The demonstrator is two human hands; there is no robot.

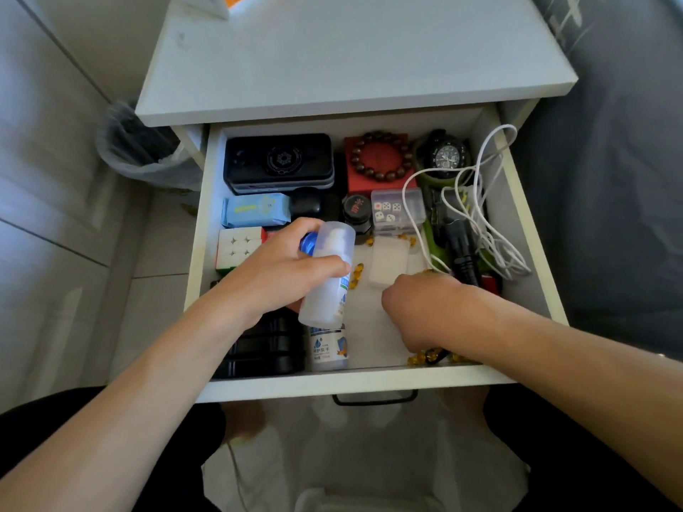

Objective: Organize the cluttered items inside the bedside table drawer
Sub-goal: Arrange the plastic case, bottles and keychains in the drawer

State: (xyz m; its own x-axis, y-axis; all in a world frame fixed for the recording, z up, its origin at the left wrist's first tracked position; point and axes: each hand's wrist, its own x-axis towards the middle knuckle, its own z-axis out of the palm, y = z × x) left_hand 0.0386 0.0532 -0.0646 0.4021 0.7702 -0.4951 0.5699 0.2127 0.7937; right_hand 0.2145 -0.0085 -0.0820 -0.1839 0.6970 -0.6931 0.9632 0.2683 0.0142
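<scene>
The white drawer stands pulled open, full of small items. My left hand grips a translucent white pump bottle and holds it tilted above the drawer's front left. A similar labelled bottle lies below it at the front. My right hand reaches down into the front right with curled fingers, closed around a string of amber beads that shows on both sides of it. More amber beads lie on the drawer floor beside a small frosted box.
At the back sit a black case, a red box with a brown bead bracelet and a watch. A white cable tangles at the right. A dice box, cube and blue packet fill the middle. A bin stands at the left.
</scene>
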